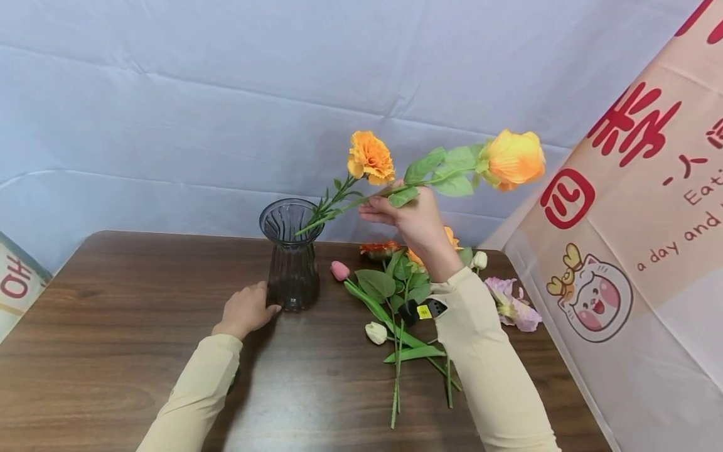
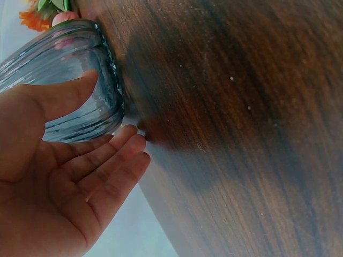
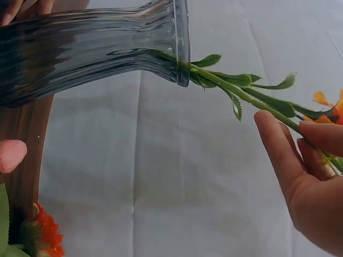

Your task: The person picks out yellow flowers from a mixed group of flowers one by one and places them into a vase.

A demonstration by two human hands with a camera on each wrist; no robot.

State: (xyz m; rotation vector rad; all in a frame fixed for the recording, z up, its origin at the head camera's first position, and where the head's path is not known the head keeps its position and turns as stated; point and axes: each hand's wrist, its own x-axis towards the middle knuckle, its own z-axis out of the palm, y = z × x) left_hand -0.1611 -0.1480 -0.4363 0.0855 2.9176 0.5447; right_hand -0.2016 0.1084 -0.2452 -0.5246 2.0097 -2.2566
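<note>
A ribbed dark glass vase [image 1: 292, 254] stands on the brown wooden table [image 1: 113, 351]. My left hand [image 1: 254, 307] rests at its base, thumb against the glass [image 2: 80, 69] and fingers [image 2: 115, 160] lying straight beside it. Raised above the table, my right hand [image 1: 390, 210] pinches the green stem [image 3: 252, 99] of a yellow-orange rose [image 1: 514, 158]. The stem's lower end is inside the vase mouth [image 3: 182, 48]. An orange carnation [image 1: 369, 157] rises beside that stem. I cannot tell whether the hand holds it too.
Loose flowers lie right of the vase: a pink tulip bud [image 1: 339, 270], a white tulip [image 1: 376, 333], a pale purple bloom [image 1: 511, 304] and leafy stems [image 1: 398, 376]. A printed banner [image 1: 621, 251] hangs along the table's right edge. White cloth covers the back wall.
</note>
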